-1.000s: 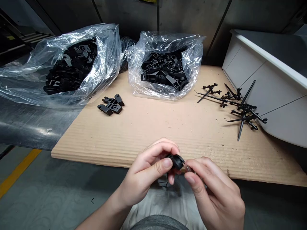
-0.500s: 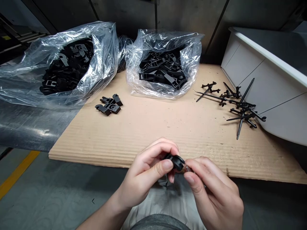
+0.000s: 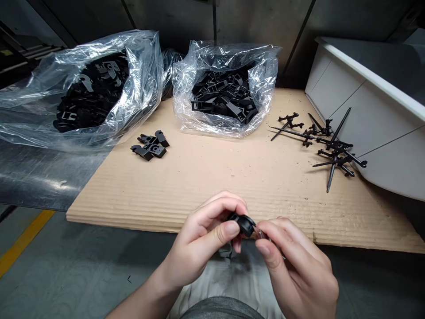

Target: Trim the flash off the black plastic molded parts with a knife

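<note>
My left hand (image 3: 202,237) pinches a black moulded plastic part (image 3: 245,224) between thumb and fingers, just above the front edge of the cardboard sheet. My right hand (image 3: 294,261) comes in from the other side, and its fingertips hold a small shiny metal piece (image 3: 261,233) against that part. The piece is mostly hidden by the fingers, so its shape is hard to tell. Something dark (image 3: 226,250) hangs below my left hand, partly hidden.
A corrugated cardboard sheet (image 3: 212,186) lies on the bench, with a small pile of black plastic clips (image 3: 150,147) on it. Clear plastic bags of black parts (image 3: 226,88) stand behind. Black spiked pieces (image 3: 332,150) lie at the right, next to a white bin (image 3: 375,102).
My hands and the black part have barely moved. The whole scene has shifted slightly in view as my head moves.
</note>
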Motion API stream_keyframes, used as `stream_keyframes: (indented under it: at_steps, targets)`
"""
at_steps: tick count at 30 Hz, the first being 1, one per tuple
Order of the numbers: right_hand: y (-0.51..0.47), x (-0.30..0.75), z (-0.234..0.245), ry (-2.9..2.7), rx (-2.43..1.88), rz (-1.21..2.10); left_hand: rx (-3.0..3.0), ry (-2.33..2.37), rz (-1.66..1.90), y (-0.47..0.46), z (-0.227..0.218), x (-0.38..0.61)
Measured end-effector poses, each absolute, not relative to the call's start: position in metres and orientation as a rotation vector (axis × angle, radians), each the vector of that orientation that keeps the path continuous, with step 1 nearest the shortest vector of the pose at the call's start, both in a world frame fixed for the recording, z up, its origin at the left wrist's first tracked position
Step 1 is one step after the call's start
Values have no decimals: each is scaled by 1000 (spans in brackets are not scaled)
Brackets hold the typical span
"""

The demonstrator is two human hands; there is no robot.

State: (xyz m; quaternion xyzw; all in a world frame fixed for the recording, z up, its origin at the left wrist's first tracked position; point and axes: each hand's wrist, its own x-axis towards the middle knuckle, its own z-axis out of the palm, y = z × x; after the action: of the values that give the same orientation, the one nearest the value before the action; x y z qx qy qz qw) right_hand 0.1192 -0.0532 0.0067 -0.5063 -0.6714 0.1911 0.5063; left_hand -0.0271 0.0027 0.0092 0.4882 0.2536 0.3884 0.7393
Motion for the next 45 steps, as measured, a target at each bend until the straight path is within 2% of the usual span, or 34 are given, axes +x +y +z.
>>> stream_keyframes:
  at_steps: [14, 27, 30, 36, 45]
  targets:
    - [-51, 120, 3, -1585, -1317, 392, 1074, 534, 854, 3, 6, -28]
    - [-54, 119, 7, -1593, -1219, 502, 1087, 545, 840, 3, 8, -28]
    - [-53, 119, 8, -1562, -1202, 590, 1095, 545, 839, 3, 7, -29]
    - [-52, 115, 7, -1343, -1172, 1002, 1151, 562, 867, 2, 8, -29]
    - [-50, 119, 7, -1303, -1155, 1140, 1126, 555, 849, 3, 6, -29]
